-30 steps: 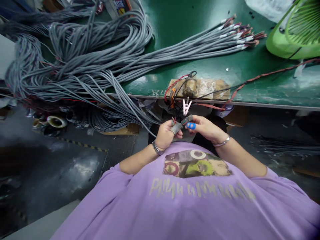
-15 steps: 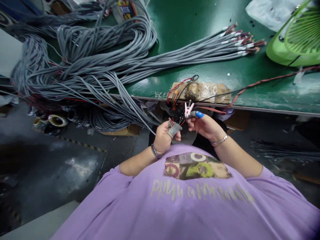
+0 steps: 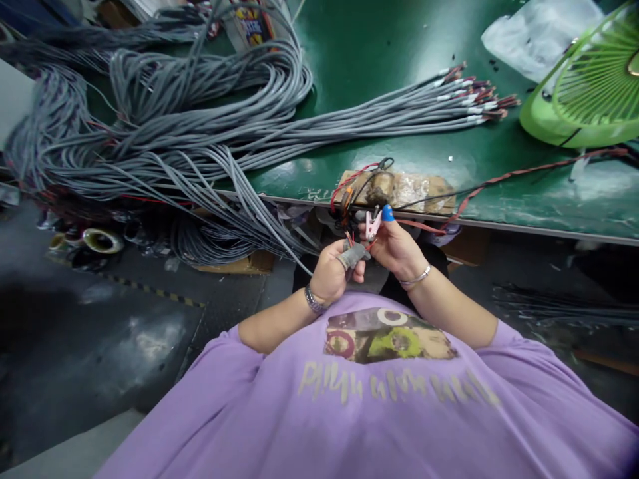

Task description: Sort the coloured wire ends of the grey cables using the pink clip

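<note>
My left hand, its thumb in a grey cover, is closed around the end of a grey cable. Thin coloured wires fan out above that thumb. Beside it my right hand, blue covering on the thumb tip, is closed about a small pink clip at the table edge. Its thumb lies along the clip's right side and a fingertip shows on the left. The wire tips come close to the clip; whether its jaws grip any is too small to tell.
A taped wooden block with black and red leads sits on the green table's front edge. Bundled grey cables cover the left side. A green fan and a plastic bag stand at the right.
My right hand has moved left and closed in on the pink clip, its thumb now upright. The clip's arms look closer together. My left hand has shifted slightly right with the cable.
</note>
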Motion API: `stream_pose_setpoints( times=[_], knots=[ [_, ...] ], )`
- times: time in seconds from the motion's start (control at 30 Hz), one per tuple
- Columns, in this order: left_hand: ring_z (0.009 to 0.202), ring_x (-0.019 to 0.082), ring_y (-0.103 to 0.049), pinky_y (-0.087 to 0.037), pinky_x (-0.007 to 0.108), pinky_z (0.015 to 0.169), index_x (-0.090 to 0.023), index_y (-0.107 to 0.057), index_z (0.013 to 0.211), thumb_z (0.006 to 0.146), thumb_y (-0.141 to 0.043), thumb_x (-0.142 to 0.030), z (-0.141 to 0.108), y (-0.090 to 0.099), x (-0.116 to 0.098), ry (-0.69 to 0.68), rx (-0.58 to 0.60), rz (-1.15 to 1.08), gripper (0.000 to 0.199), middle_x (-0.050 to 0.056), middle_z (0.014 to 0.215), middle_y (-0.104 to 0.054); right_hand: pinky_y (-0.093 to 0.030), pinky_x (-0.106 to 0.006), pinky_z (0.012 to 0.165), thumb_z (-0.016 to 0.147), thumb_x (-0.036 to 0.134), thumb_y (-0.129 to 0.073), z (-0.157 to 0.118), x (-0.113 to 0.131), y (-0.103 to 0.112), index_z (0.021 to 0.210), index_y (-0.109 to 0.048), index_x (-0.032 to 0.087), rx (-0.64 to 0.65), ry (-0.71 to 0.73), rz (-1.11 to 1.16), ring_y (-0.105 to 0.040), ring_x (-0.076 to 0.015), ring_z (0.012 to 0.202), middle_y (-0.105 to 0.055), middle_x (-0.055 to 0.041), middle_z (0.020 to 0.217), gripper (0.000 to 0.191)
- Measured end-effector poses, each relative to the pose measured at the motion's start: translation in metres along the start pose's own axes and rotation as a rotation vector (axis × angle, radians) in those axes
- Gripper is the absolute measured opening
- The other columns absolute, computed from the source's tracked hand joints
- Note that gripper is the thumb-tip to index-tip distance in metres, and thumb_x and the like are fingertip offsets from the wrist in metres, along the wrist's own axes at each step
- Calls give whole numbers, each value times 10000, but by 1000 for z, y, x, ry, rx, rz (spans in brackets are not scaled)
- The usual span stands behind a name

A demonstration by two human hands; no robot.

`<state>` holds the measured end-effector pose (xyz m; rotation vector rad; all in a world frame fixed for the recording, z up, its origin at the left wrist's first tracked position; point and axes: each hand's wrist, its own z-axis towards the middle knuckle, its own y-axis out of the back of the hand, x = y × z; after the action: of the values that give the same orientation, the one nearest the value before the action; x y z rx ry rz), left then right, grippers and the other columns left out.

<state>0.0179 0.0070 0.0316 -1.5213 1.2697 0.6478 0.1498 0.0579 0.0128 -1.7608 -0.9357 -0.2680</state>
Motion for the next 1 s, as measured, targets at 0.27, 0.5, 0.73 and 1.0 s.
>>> stream_pose_setpoints(
  times=[0.27,0.5,0.73,1.0],
  knots=[
    [383,74,-465,-389,202,379,-174,-558,721,635,-796,-513,3,4,7,42,18,17,423,-46,487,-556,-486,-232,541,799,627,-709,5,-1,-1,735,-631,210,-18,82,-41,-569,-110,543,-671,12,613,429],
    [372,68,-460,-390,200,373,-173,-557,725,641,-792,-550,3,3,6,39,25,49,452,-48,492,-551,-489,-241,576,783,734,-640,4,-4,4,774,-629,218,37,51,-55,-583,-114,587,-685,6,683,516],
    [380,73,-483,-417,200,383,-161,-586,743,682,-784,-567,-5,7,10,-27,41,80,456,-39,497,-570,-483,-242,536,812,809,-504,-1,3,9,830,-641,216,103,-19,-72,-590,-122,580,-701,-19,743,609],
    [402,72,-518,-464,189,410,-173,-599,788,738,-757,-552,-8,6,14,-153,-41,119,414,-43,537,-613,-464,-221,554,833,530,-686,-4,2,15,861,-680,206,119,73,-150,-556,-104,592,-663,5,724,325]
  ],
)
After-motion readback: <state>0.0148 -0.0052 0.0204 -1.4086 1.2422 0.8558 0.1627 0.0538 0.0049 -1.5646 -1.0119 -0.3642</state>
